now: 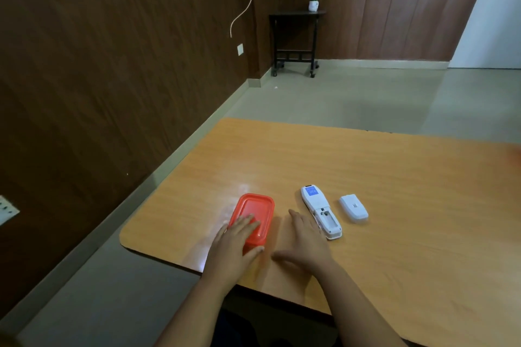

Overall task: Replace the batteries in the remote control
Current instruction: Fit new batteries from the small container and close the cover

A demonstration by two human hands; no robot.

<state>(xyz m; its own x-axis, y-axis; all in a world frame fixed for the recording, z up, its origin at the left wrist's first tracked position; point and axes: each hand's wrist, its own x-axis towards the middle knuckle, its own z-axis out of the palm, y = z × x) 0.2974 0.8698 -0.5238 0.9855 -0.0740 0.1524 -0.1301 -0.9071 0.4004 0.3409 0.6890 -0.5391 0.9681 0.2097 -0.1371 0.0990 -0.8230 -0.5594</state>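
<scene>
Resting palm-down on the red box, the left hand lay open, its fingers fairly straight across the near half of the lid and its thumb set along the box's near end. The forearm ran up from the lower edge of the view, crossing the tabletop's near edge. The right hand was also open and held nothing. It was spread flat, low over the tabletop, between the box and the remote, with its fingers pointing away from the person and its thumb stretched out towards the left hand. Its outer edge came right up beside the near part of the remote; whether it touched the casing could not be told.

The remote lay on the tabletop to the right of the box, back side up, long and white, angled so that its far end leaned left. A blue sticker sat on its back near the far end. The battery bay in its near half was uncovered, pale inside with a small dark spot at its far end; whether any cell lay in it could not be made out. The white cover lay by itself on the tabletop just to the right of the remote, apart from it and turned at much the same angle. The box stood shut under its red lid near the tabletop's left corner.
</scene>
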